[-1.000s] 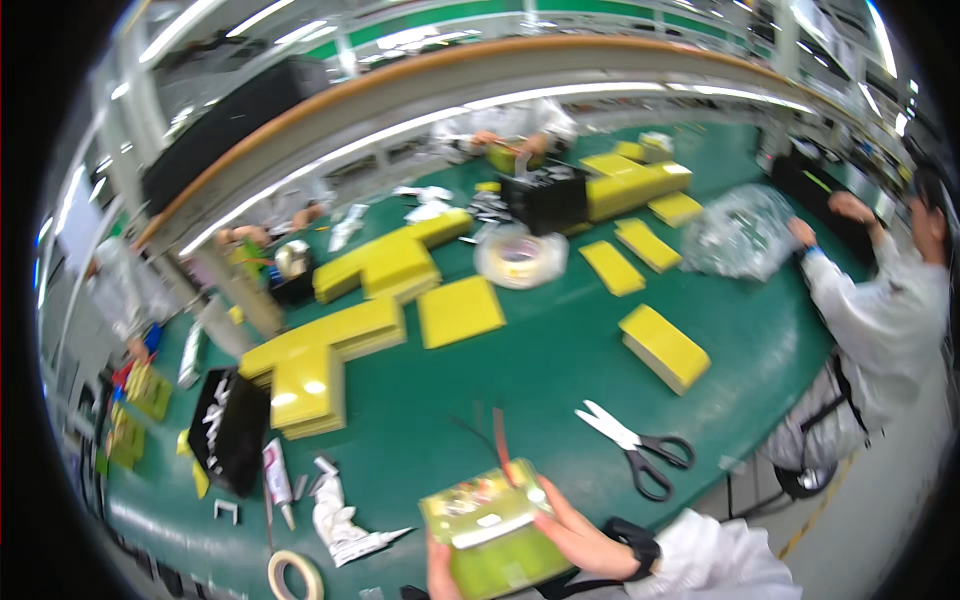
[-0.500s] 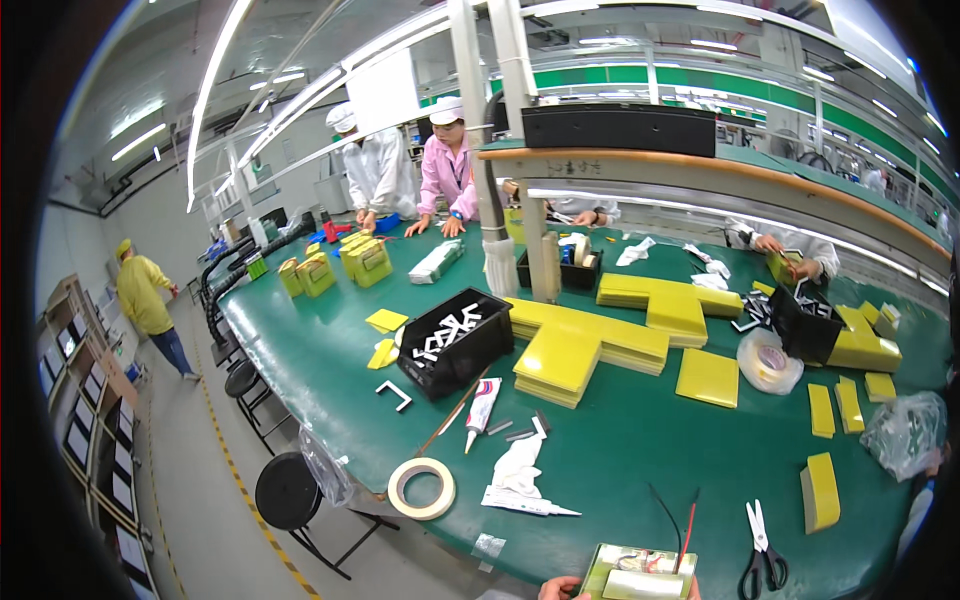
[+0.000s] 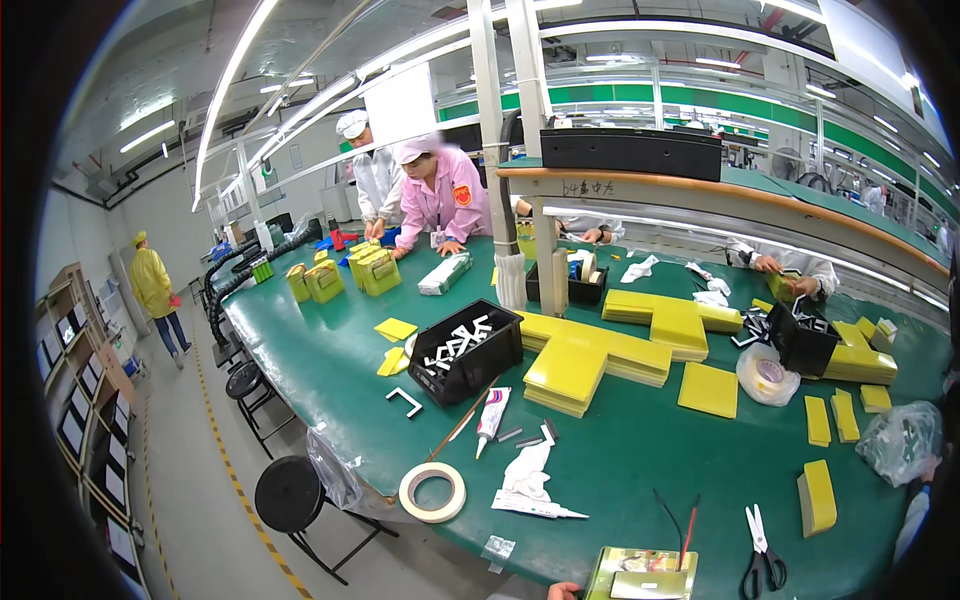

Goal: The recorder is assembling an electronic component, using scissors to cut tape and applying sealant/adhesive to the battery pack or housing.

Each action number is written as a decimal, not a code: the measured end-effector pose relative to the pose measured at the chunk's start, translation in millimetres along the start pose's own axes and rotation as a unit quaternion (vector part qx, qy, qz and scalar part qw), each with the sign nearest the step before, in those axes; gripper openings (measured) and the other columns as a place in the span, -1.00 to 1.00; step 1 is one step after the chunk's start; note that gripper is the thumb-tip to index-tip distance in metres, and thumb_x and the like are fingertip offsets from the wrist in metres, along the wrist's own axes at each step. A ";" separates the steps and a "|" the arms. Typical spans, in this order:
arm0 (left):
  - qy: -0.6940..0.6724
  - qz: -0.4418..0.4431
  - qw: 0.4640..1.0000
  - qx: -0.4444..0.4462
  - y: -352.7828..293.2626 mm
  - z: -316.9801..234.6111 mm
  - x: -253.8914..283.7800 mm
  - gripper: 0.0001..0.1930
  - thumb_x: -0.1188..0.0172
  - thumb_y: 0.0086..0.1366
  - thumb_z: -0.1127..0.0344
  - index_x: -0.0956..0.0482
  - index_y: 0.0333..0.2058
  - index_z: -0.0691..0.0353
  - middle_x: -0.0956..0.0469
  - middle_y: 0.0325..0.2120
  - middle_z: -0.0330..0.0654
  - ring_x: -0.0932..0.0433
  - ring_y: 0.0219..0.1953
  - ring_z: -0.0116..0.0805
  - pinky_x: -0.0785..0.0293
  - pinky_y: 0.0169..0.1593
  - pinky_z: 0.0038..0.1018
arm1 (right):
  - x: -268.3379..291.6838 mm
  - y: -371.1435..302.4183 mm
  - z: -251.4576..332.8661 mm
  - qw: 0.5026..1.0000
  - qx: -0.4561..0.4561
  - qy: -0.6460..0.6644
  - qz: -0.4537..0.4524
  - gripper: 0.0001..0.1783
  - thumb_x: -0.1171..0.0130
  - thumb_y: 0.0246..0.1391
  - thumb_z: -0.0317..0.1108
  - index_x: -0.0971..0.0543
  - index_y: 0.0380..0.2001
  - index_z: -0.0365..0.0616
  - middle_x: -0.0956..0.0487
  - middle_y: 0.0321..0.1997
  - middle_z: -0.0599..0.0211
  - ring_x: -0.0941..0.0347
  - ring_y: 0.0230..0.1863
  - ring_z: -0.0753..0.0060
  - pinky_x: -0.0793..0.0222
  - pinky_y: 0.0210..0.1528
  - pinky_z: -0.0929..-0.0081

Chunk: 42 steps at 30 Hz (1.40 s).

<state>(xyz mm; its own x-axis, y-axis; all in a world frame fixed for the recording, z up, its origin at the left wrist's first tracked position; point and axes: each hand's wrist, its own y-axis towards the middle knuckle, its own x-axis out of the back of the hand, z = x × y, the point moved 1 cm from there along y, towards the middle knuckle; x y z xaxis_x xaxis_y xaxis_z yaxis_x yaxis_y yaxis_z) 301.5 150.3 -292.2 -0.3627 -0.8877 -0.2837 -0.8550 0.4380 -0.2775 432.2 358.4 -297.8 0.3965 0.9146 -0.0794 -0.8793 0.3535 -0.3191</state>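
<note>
At the near edge of the table is a yellow-green battery pack (image 3: 640, 580), with one black and one red wire rising from its far side. Its lower part is cut off by the picture's edge. My left hand (image 3: 563, 591) shows only as a bit of finger close to the pack's left side; whether it grips the pack is hidden. My right hand is out of the picture. Black-handled scissors (image 3: 762, 555) lie to the right of the pack. On its left lie a white nozzle tube (image 3: 535, 506) and crumpled white tissue (image 3: 527, 470).
Masking tape (image 3: 432, 492), a glue tube (image 3: 493, 415) and a black bin (image 3: 466, 352) of white brackets stand to the left. Yellow sheet stacks (image 3: 570, 370) fill the middle. Clear tape (image 3: 768, 372) lies right. Co-workers (image 3: 450, 195) stand across the table; a black stool (image 3: 290, 493) is beside it.
My right hand has dropped out of view, and less of my left hand shows. The view has shifted slightly. The co-worker in pink leans over, reaching to the yellow-green packs.
</note>
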 end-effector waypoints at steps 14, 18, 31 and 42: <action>-0.155 0.160 0.957 0.185 -18.2 -53.4 -11.8 -0.49 -0.21 0.15 0.49 -0.31 0.10 0.33 -0.46 -0.02 -0.16 -0.44 -0.03 -0.46 -0.42 -0.03 -0.54 | -0.6 7.6 5.3 0.951 -0.072 0.274 0.121 -0.51 -0.07 0.14 -0.40 -0.30 0.12 -0.37 -0.46 0.06 0.19 -0.39 0.05 0.36 -0.30 0.09 0.41; -0.171 0.161 0.957 0.172 -18.7 -52.6 -13.8 -0.44 -0.19 0.16 0.50 -0.24 0.15 0.30 -0.41 0.04 -0.17 -0.42 0.02 -0.42 -0.39 0.03 -0.53 | 9.1 10.5 -2.2 0.949 -0.080 0.275 0.134 -0.43 -0.10 0.09 -0.45 -0.23 0.16 -0.38 -0.42 0.10 0.19 -0.36 0.08 0.36 -0.28 0.10 0.43; -0.138 0.155 0.961 0.185 -13.9 -42.3 0.3 -0.30 -0.27 0.06 0.53 -0.16 0.18 0.29 -0.33 0.09 -0.12 -0.34 0.11 -0.36 -0.34 0.10 -0.46 | 3.2 5.0 49.3 0.975 -0.092 0.105 0.173 -0.33 -0.24 -0.07 -0.48 -0.26 0.13 -0.40 -0.41 0.08 0.21 -0.33 0.02 0.48 -0.27 0.03 0.59; 0.083 0.247 0.936 -0.236 50.4 -102.0 -3.6 -0.03 -0.51 -0.14 0.37 -0.08 0.22 0.23 -0.28 0.14 -0.14 -0.28 0.16 -0.34 -0.27 0.17 -0.33 | -5.2 106.7 131.3 0.935 0.178 -0.158 0.262 -0.15 -0.55 -0.46 -0.32 -0.40 -0.01 -0.34 -0.54 -0.05 0.23 -0.45 -0.06 0.44 -0.37 0.01 0.42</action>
<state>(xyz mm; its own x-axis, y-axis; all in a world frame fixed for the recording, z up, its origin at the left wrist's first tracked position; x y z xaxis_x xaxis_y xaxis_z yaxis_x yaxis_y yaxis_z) 221.9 161.0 -211.6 -0.7757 -0.6209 -0.1129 -0.6227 0.7238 0.2972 301.6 417.2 -207.5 -0.1615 0.9732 0.1637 -0.9855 -0.1678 0.0253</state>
